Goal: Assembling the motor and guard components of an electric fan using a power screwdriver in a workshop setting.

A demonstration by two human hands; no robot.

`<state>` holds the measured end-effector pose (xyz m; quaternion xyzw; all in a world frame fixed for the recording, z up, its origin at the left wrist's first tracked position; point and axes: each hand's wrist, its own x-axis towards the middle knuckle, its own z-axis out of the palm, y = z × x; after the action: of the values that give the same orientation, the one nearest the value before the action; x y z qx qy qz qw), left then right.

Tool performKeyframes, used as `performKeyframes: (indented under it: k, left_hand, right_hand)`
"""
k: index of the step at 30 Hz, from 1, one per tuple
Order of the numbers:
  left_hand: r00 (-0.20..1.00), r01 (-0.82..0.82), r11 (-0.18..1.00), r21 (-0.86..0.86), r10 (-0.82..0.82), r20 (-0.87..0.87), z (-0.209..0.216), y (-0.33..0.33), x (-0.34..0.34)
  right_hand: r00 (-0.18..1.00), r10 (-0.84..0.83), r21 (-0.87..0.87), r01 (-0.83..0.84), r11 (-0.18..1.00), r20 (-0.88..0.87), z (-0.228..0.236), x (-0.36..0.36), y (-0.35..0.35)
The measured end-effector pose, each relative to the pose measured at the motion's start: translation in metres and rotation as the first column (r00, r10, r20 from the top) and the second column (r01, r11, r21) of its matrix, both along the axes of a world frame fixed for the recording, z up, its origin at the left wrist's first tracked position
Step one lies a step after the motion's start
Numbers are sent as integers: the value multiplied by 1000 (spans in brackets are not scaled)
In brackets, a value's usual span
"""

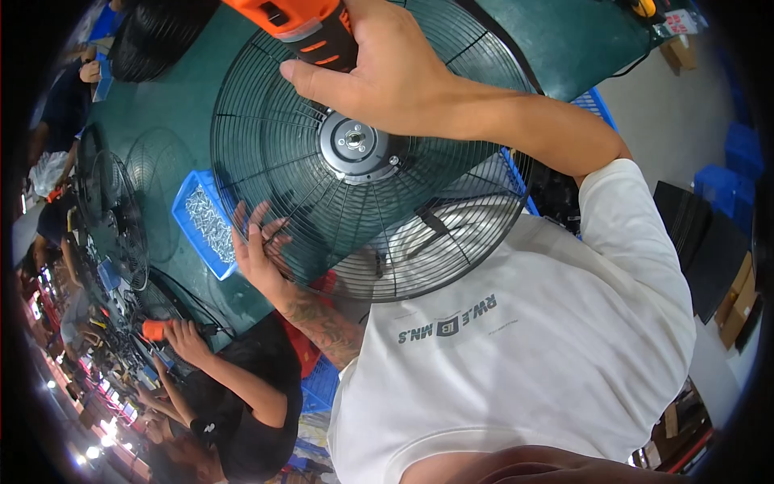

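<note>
Guard [292, 187] between both hands' fingers, rim at the left's; motor [355, 139] at its centre, below the right's, one screw [393, 160] showing
Left hand [262, 252]: fingers spread, partly behind wires; cannot tell if gripping
Right hand [395, 68]: fingers wrapped round driver [302, 26], tip unseen
Tray [196, 248] of loose screws just beside left fingers; table [556, 40] beyond right fingers
Probable step: fastening motor to guard; next move likely calls for a steady guard, bit square on screw

right fingers [310, 79] curled; left fingers [255, 240] spread
</note>
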<state>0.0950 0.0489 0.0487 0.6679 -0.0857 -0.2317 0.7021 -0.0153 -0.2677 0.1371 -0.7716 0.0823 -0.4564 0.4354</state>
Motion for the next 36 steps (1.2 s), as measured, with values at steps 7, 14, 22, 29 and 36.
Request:
performKeyframes:
  k: [7, 14, 22, 29, 36]
  left_hand:
    - [1000, 14, 1000, 18, -14, 0, 4, -2, 2]
    - [1000, 21, 1000, 14, -21, 20, 3, 0, 4]
    - [999, -39, 997, 62, 37, 25, 3, -1, -3]
    - [932, 145, 987, -65, -159, -326, 19, 12, 1]
    - [862, 76, 973, -218, -174, -475, 55, 12, -41]
  right_hand:
    - [737, 672, 477, -565, 673, -75, 5, -12, -24]
    - [807, 587, 391, -558, 732, 53, -4, -12, -14]
    - [724, 680, 585, -603, 542, 117, -15, -16, -23]
    - [701, 712, 457, -648, 610, 44, -1, -11, -27]
    - [516, 571, 509, -840, 190, 639, 50, -34, -131]
